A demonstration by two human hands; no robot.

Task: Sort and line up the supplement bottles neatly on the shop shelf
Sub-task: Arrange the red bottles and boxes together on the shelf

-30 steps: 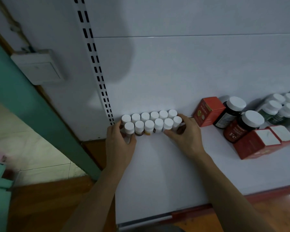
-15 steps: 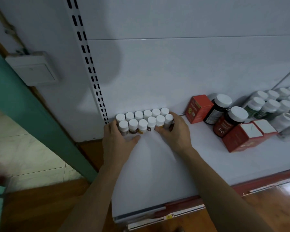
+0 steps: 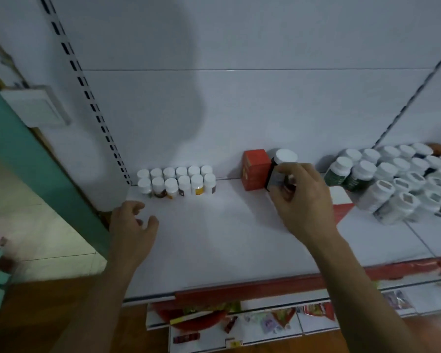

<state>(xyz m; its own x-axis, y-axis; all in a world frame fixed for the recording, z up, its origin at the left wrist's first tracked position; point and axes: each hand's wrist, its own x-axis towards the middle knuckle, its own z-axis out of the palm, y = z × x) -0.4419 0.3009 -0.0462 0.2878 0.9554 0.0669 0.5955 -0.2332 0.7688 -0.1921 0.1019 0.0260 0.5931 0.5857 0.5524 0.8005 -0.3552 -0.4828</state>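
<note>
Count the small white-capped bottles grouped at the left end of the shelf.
12. Six small bottles form a back row against the wall; six more stand directly in front, at the left end of the shelf. None looks hidden.

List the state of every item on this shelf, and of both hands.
Twelve small white-capped bottles: upright, two rows of six.
Red cardboard box: upright, closed.
Black white-capped bottle: upright, capped.
Dark red bottle: gripped, mostly hidden.
Large white-capped bottles: capped, bunched together.
Left hand: loosely curled, empty.
Right hand: grips the dark red bottle.

Dim, soft, blurred, edge-warped
</note>
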